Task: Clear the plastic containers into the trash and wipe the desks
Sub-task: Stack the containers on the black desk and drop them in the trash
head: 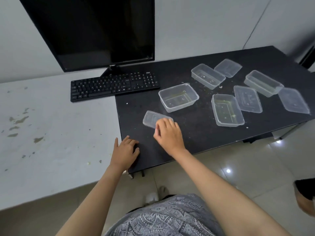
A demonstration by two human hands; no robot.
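White desk (pixel 51 133), far left: bare surface, marked with brownish-green stains and flecks. Black monitor (pixel 95 31) stands at its back edge, screen dark. Black keyboard (pixel 115 86) lies in front of the monitor; its right end overlaps onto the black desk (pixel 196 138), which butts against the white one.

Left hand (pixel 125 154): flat, palm down, fingers loosely spread, resting on the near left corner of the black desk. Holds nothing.

Right hand (pixel 168 133): fingers curled down onto the right end of a clear plastic lid (pixel 150 118) lying flat near the desk's front edge. Fingertips touch it; cannot tell whether a grip is closed round the edge or the hand only presses on it.

Black desk surface: speckled with crumbs and smears.

Containers and lids, all clear plastic, all on the black desk:
- Open container (pixel 179 97), just beyond the right hand, greenish residue inside.
- Open container (pixel 208 76), farther back, specks inside.
- Lid (pixel 228 68) behind it, touching or nearly so.
- Open container (pixel 227 110), near the front edge, greenish residue inside.
- Lid (pixel 248 99), its left edge overlapping that container's rim.
- Open container (pixel 263 83), back right.
- Lid (pixel 294 101), at the desk's right end, just beside that container.

Pale tiled floor (pixel 238 167) below, with light reflections.
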